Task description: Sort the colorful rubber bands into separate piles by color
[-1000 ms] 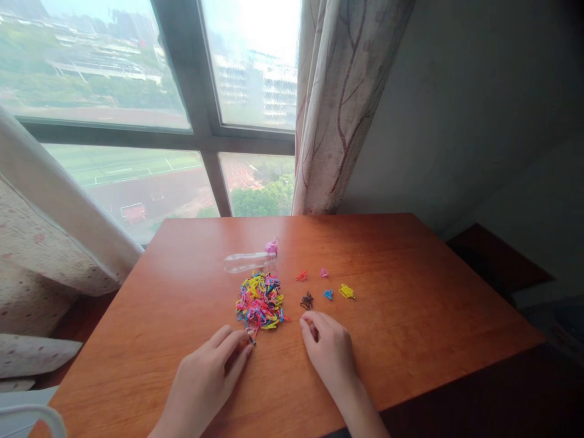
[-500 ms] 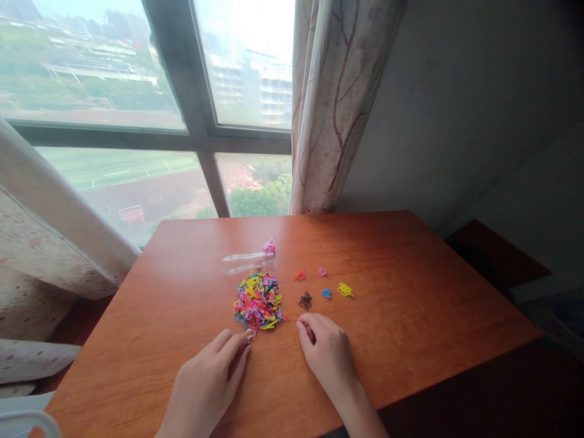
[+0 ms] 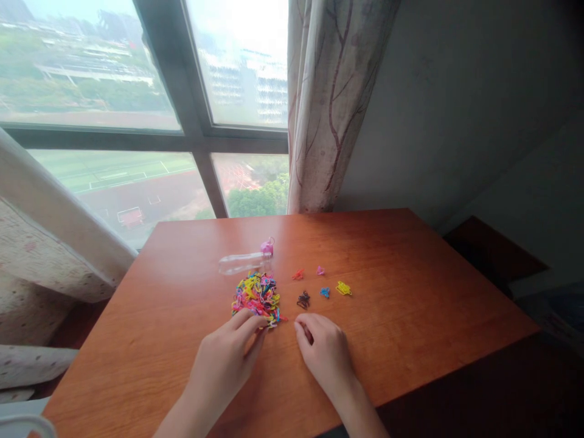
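A heap of small coloured rubber bands [image 3: 256, 295] lies in the middle of the orange wooden table [image 3: 410, 292]. My left hand [image 3: 227, 362] reaches into the heap's near edge, fingertips pressed together on the bands. My right hand [image 3: 323, 353] rests on the table just right of the heap, fingers curled, with what looks like a small band under the fingertips. Beyond it lie small sorted clusters: red [image 3: 298, 275], pink [image 3: 320, 270], brown [image 3: 303, 299], blue [image 3: 325, 292] and yellow [image 3: 344, 288].
A clear plastic bottle with a pink cap [image 3: 244, 261] lies on its side behind the heap. A window and a patterned curtain [image 3: 328, 103] stand behind the table. A dark lower surface [image 3: 495, 252] sits to the right.
My left hand has moved forward and right from the table in front of the heap onto the heap's near edge. My right hand has barely moved.
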